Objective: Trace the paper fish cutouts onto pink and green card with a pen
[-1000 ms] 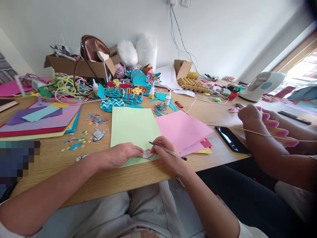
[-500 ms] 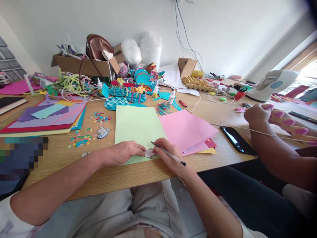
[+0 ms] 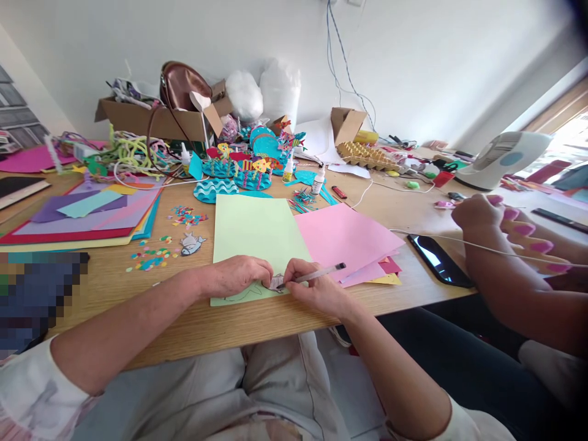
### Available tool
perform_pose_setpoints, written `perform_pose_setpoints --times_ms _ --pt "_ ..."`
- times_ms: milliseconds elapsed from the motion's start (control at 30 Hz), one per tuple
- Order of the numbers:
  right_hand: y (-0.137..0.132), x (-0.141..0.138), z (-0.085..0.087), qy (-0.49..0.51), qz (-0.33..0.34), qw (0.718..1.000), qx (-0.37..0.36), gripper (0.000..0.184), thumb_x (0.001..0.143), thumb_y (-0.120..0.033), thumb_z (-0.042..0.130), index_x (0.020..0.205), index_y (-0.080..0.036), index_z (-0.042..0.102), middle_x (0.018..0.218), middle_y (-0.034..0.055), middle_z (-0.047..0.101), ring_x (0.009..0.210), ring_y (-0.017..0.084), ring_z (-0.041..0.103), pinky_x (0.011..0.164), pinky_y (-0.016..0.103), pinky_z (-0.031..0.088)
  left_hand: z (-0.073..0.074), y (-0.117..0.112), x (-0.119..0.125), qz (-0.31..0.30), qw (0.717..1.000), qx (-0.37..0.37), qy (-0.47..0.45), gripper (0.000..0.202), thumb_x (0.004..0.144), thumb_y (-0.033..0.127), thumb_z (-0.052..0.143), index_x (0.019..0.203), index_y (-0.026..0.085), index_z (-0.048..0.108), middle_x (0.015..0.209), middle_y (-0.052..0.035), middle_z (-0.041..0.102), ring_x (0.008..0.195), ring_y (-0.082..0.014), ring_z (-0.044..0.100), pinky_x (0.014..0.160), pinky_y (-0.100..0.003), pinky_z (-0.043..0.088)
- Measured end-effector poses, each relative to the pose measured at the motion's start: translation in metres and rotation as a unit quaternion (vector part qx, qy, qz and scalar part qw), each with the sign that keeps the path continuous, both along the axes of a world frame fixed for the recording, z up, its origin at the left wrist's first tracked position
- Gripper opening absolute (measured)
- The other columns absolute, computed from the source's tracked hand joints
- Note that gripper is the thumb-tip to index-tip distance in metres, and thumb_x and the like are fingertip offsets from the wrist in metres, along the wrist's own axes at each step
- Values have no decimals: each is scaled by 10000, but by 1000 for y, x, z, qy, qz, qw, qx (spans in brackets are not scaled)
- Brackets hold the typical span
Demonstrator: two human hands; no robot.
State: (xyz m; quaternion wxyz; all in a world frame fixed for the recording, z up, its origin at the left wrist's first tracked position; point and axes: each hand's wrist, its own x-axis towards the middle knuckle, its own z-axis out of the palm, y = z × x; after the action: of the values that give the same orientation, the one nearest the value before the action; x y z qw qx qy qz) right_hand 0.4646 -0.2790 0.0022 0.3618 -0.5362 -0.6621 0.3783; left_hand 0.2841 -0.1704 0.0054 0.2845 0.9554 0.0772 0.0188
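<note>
My left hand (image 3: 241, 274) presses a small paper fish cutout (image 3: 276, 282) against the light green sheet (image 3: 257, 229), its fingers bent and together. In my right hand (image 3: 316, 289) is a clear ballpoint pen (image 3: 324, 271), its point down at the cutout's edge and its black end up to the right. Beside my left fingers, a drawn fish outline (image 3: 245, 294) shows on the green sheet. Another paper fish cutout (image 3: 192, 244), grey and white, lies on the table to the left.
Pink paper (image 3: 349, 239) and a phone (image 3: 438, 260) lie to the right, near another person's arm (image 3: 487, 257). Confetti (image 3: 154, 257) and stacked coloured paper (image 3: 78, 229) are on the left. Glue bottles (image 3: 318, 180) and turquoise crafts (image 3: 252, 168) stand behind. A white cable (image 3: 427, 234) crosses the table.
My right hand has turned the pen over, so its point now meets the cutout instead of pointing up to the left. The left forearm has shifted, showing more of the drawn outline.
</note>
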Motion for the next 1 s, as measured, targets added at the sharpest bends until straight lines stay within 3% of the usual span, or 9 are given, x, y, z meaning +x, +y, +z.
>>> perform_pose_setpoints --times_ms 400,1000 --pt "7 4 -2 -35 33 999 -15 118 679 -97 469 716 -181 544 637 -36 541 587 103 452 520 203 330 -3 0 -2 -8 1000 -8 -15 323 848 58 371 898 169 670 1013 -31 651 948 -148 575 866 -238 407" --pt "5 -2 1 -89 41 995 -2 114 718 -94 487 738 -181 559 621 -42 536 566 98 454 519 201 339 2 -1 -2 -11 999 -39 -12 325 832 43 368 890 165 664 982 -26 648 906 -138 575 836 -215 414"
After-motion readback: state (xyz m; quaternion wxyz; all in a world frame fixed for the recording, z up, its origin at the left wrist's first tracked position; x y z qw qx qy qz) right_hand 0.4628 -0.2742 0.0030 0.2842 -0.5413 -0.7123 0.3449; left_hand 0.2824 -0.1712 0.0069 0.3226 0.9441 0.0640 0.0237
